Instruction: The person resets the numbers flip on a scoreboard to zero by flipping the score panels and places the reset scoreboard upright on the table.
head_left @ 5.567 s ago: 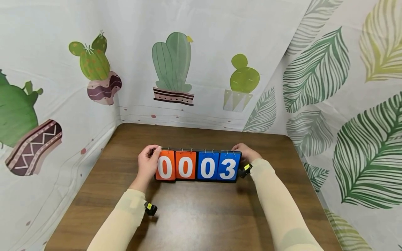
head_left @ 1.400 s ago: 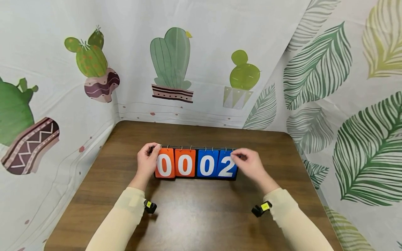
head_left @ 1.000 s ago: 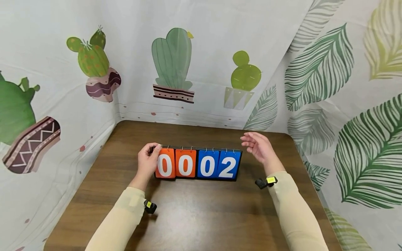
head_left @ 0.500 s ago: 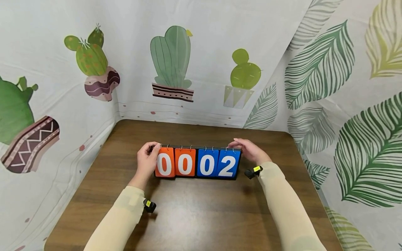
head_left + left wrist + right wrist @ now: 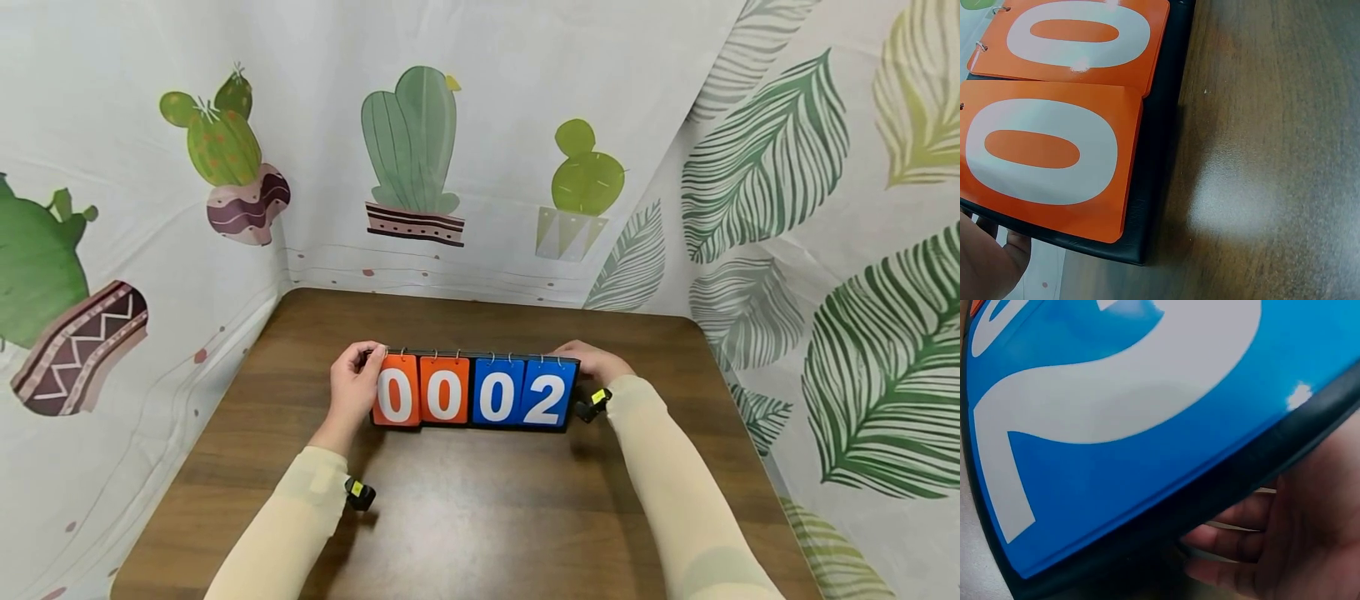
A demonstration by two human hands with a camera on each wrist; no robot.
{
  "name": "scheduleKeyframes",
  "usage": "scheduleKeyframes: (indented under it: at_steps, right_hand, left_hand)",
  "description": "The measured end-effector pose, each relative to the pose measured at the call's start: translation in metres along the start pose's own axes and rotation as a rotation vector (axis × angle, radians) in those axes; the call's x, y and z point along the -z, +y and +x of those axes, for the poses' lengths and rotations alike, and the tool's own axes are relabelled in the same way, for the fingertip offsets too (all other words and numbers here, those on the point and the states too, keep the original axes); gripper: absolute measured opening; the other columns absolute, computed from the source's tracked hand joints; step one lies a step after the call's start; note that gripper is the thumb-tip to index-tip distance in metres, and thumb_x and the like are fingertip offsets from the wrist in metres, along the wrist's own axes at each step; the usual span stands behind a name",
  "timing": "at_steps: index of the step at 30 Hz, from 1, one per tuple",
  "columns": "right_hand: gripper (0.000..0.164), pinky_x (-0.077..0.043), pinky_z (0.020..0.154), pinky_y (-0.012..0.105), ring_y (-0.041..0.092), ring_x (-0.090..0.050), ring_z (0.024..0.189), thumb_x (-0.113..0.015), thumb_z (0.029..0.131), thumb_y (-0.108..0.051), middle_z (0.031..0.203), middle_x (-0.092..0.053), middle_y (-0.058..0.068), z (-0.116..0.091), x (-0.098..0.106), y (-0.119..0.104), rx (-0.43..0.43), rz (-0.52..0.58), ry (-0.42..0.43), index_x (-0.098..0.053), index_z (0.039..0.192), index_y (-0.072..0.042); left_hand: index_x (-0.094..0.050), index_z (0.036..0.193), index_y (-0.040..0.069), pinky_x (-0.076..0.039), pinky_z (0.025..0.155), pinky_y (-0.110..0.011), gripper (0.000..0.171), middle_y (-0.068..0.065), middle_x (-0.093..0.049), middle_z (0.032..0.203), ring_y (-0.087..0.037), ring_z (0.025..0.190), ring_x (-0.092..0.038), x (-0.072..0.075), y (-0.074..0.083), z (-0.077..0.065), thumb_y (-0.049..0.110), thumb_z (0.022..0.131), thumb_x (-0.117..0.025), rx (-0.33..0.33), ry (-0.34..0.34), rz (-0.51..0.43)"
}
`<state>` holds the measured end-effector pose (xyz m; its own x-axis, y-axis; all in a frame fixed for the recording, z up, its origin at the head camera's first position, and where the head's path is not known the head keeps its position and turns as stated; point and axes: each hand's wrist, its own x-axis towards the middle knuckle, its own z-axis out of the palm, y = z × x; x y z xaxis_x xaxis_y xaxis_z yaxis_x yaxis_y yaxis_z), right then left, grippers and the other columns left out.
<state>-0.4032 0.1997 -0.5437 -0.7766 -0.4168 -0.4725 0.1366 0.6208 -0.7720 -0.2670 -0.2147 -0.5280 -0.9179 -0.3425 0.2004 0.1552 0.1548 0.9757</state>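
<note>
A tabletop flip scoreboard (image 5: 469,392) stands tilted back on the table, reading 00 on orange cards (image 5: 444,396) and 02 on blue cards (image 5: 497,398). My left hand (image 5: 351,387) grips its upper left end, thumb in front and fingers behind. In the left wrist view that hand (image 5: 988,262) shows at the board's black edge. My right hand (image 5: 596,362) reaches behind the upper right end, its fingertips hidden by the board. In the right wrist view, fingers (image 5: 1229,544) of this hand are bent loosely behind the board; its thumb and index finger are hidden.
The brown wooden table (image 5: 465,517) extends in front of the scoreboard and to both sides. Behind it hangs a white cloth (image 5: 510,100) printed with cacti, and a leaf-patterned cloth (image 5: 840,333) covers the right side. Small black cameras (image 5: 360,495) sit at both wrists.
The rightmost blue digit went from 3 to 2. My right hand left the card's front, swung out right, then moved in behind the board's right end. The left hand kept its grip.
</note>
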Motion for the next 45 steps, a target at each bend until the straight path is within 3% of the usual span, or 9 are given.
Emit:
scheduleKeyframes:
  at_steps: [5, 12, 15, 22, 28, 35, 45]
  right_hand:
    - [0.041, -0.059, 0.09, 0.04, 0.022, -0.068, 0.093, -0.06, 0.099, -0.03, 0.108, -0.075, 0.016, 0.003, 0.0, 0.001, 0.044, -0.074, 0.091, -0.071, 0.12, 0.003]
    - [0.03, -0.055, 0.074, 0.032, 0.024, -0.064, 0.086, -0.063, 0.097, -0.022, 0.096, -0.076, 0.016, 0.007, 0.001, -0.003, 0.161, -0.238, 0.189, -0.077, 0.103, 0.003]
    - [0.028, -0.054, 0.073, 0.032, 0.025, -0.064, 0.087, -0.065, 0.096, -0.022, 0.096, -0.076, 0.016, 0.01, 0.001, -0.003, 0.183, -0.287, 0.221, -0.078, 0.101, 0.002]
    - [0.035, -0.057, 0.091, 0.044, 0.029, -0.067, 0.099, -0.062, 0.1, -0.027, 0.108, -0.076, 0.02, 0.009, -0.001, -0.004, 0.141, -0.301, 0.197, -0.076, 0.109, 0.004]
    - [0.031, -0.056, 0.089, 0.042, 0.028, -0.065, 0.095, -0.062, 0.099, -0.023, 0.102, -0.076, 0.018, 0.009, -0.001, -0.005, 0.159, -0.29, 0.195, -0.077, 0.104, 0.004]
    - [0.031, -0.056, 0.096, 0.046, 0.031, -0.067, 0.101, -0.062, 0.099, -0.021, 0.108, -0.076, 0.021, 0.011, -0.001, -0.003, 0.159, -0.296, 0.195, -0.075, 0.108, 0.005]
    - [0.027, -0.056, 0.089, 0.041, 0.027, -0.065, 0.095, -0.064, 0.098, -0.02, 0.102, -0.076, 0.017, 0.009, -0.001, -0.004, 0.181, -0.279, 0.215, -0.077, 0.105, 0.003]
  left_hand:
    - [-0.069, 0.11, -0.005, -0.05, 0.071, -0.016, 0.024, 0.002, -0.067, 0.089, -0.004, 0.08, -0.058, -0.001, 0.0, 0.0, 0.016, 0.099, -0.069, 0.003, 0.0, 0.008]
    - [-0.069, 0.11, -0.006, -0.05, 0.071, -0.016, 0.025, 0.008, -0.065, 0.086, -0.004, 0.08, -0.057, -0.001, -0.001, 0.001, 0.016, 0.099, -0.068, -0.002, 0.008, 0.005]
    - [-0.069, 0.11, -0.005, -0.05, 0.071, -0.016, 0.025, 0.008, -0.065, 0.086, -0.004, 0.08, -0.057, -0.001, -0.002, 0.001, 0.017, 0.099, -0.069, -0.001, 0.008, 0.011]
    - [-0.069, 0.109, -0.005, -0.05, 0.071, -0.016, 0.025, 0.005, -0.066, 0.088, -0.005, 0.08, -0.057, -0.001, -0.005, 0.002, 0.018, 0.099, -0.069, 0.008, 0.008, 0.016]
    - [-0.069, 0.109, -0.006, -0.049, 0.071, -0.015, 0.024, 0.008, -0.065, 0.086, -0.005, 0.08, -0.057, -0.001, -0.005, 0.002, 0.017, 0.099, -0.069, -0.008, 0.015, 0.013]
    - [-0.069, 0.109, -0.005, -0.049, 0.071, -0.016, 0.025, 0.011, -0.065, 0.085, -0.005, 0.08, -0.057, -0.001, -0.005, 0.002, 0.018, 0.099, -0.069, 0.002, 0.015, 0.017]
    - [-0.069, 0.11, -0.004, -0.049, 0.072, -0.016, 0.026, 0.01, -0.064, 0.086, -0.006, 0.081, -0.057, -0.001, -0.004, 0.001, 0.019, 0.099, -0.069, 0.014, 0.012, 0.027]
